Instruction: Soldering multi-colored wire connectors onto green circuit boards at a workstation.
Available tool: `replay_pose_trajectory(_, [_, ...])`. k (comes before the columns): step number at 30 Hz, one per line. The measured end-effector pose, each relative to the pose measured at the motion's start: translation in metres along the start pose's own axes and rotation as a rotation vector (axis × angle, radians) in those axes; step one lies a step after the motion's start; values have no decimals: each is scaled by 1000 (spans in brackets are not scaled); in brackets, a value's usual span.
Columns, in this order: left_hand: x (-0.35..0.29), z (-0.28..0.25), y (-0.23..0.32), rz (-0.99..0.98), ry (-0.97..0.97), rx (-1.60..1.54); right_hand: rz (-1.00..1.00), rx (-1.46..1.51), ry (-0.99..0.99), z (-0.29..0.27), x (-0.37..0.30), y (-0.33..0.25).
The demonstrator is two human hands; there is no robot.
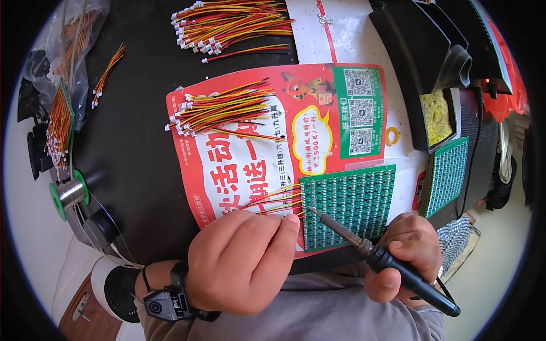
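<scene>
Tabletop (136, 142): soldering iron (388, 262) over board (355, 199)

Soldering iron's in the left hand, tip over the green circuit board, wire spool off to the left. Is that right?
Not quite: the head view shows the soldering iron in the right hand, not the left hand. Its tip is over the green circuit board and the wire spool is off to the left.

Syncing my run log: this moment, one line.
left hand: at coloured wires; right hand: gripping soldering iron; tip: over green circuit board, contact unclear
</scene>
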State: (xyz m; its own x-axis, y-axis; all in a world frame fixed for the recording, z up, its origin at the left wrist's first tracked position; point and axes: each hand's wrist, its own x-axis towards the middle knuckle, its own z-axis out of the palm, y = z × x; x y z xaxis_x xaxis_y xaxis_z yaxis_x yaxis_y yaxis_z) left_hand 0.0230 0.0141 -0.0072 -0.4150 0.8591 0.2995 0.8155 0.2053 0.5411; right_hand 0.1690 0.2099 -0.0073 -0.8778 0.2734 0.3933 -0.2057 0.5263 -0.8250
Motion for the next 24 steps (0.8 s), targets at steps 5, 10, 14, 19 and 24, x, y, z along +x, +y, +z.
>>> replay_pose_trajectory(5, [0, 2, 0, -15, 15, -19, 0, -14, -3, 2, 0, -2])
replay_pose_trajectory(10, [0, 2, 0, -46, 20, -23, -19, -19, -4, 4, 3, -1])
replay_pose_trajectory(14, [1, 2, -1, -54, 7, -42, -38, -10, -12, 4, 4, 1])
replay_pose_trajectory(19, [1, 0, -2, -43, -9, -71, -45, -7, -3, 5, 4, 0])
replay_pose_trajectory(24, [1, 1, -2, -45, -13, -79, -31, -10, -13, 5, 4, 0])
